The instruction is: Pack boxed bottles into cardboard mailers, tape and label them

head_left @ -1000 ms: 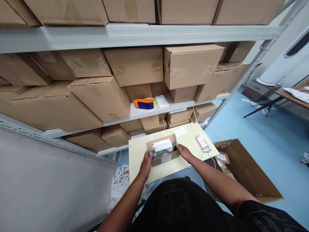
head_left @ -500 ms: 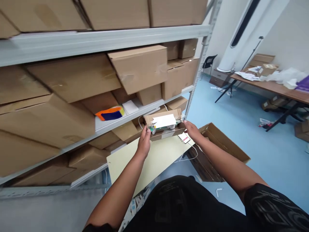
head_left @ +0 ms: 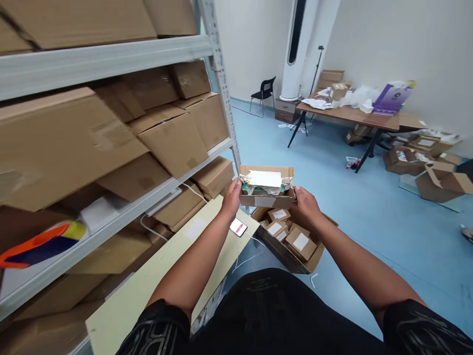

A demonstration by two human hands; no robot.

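- Fingers of the left hand (head_left: 230,199) and right hand (head_left: 306,203), head view: gripping opposite ends of a shallow open cardboard box (head_left: 251,201), held up between them
- Box contents: a white sheet (head_left: 264,178) above something green, too small to name
- Obstruction: the box hides the far side of a large carton (head_left: 275,246), which contains small labelled boxes (head_left: 301,243)
- Left foreground: pale tabletop (head_left: 155,278), partly covered by the left forearm, with a phone (head_left: 238,227) near its right corner
- Farther left: metal rack (head_left: 221,88) loaded with cartons (head_left: 175,143)
- Background: black chair (head_left: 267,89), brown table (head_left: 347,114) strewn with papers, opened boxes (head_left: 443,183) at right
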